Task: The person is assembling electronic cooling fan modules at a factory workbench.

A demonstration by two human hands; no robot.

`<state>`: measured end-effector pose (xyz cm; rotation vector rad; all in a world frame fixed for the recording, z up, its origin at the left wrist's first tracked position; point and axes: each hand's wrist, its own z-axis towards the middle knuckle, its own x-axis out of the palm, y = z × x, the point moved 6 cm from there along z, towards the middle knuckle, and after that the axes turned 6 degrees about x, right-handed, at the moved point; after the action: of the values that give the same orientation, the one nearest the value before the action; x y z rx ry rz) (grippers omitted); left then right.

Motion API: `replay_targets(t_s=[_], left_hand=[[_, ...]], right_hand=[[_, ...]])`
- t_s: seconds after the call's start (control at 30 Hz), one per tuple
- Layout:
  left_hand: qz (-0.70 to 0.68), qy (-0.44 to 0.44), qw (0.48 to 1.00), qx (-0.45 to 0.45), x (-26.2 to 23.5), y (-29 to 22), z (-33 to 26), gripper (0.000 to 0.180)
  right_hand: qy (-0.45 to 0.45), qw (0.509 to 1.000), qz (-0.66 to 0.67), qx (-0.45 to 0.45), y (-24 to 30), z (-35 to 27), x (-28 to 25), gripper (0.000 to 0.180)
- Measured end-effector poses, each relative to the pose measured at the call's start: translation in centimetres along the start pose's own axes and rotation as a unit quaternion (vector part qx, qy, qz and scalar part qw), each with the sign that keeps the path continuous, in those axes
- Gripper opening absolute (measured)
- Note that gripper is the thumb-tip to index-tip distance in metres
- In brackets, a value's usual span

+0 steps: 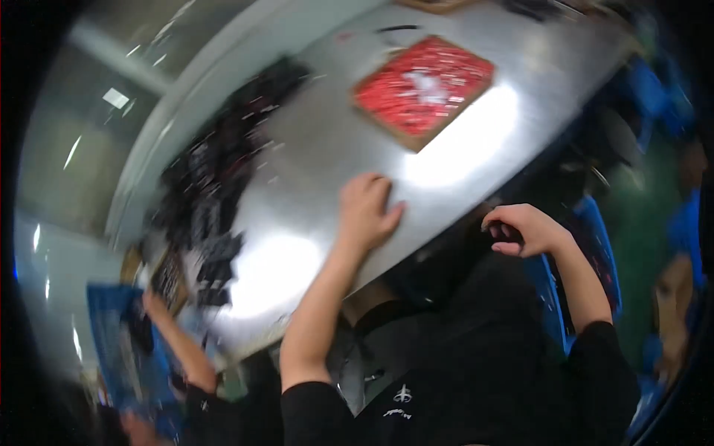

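Note:
My left hand (366, 212) is over the metal table, near its front edge. Its fingers are bent, the thumb stands apart from them, and nothing shows in the gap. My right hand (524, 229) hangs past the table's front edge, above the dark area by my lap. Its fingers curl loosely with a hollow between them, and I see nothing held there. Beyond my left hand, a shallow brown tray (416, 141) lies on the metal table (320, 149). It is filled with small red pieces (387, 93), with a white patch (428, 85) in the middle.
Dark parts (216, 175) are heaped along the table's far left side. Another person's arm (182, 346) reaches toward a blue crate (111, 320) at the lower left. Blue bins (595, 238) stand on the right, beside my right arm. The picture is smeared by motion.

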<state>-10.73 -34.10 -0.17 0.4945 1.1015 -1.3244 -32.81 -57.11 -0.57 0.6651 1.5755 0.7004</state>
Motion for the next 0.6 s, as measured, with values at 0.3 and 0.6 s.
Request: replay_targets(t_s=[0.3, 0.6], left_hand=[[0.141, -0.078, 0.981, -0.107, -0.2, -2.0, -3.6, 0.033], [0.341, 0.118, 0.896, -0.260, -17.3, 16.3, -16.6, 0.064]], right_hand=[[-0.196, 0.897, -0.051, -0.393, 10.4, 21.8, 2.9, 0.072], [-0.156, 0.952, -0.020, -0.262, 7.2, 24.8, 2.1, 0.101]])
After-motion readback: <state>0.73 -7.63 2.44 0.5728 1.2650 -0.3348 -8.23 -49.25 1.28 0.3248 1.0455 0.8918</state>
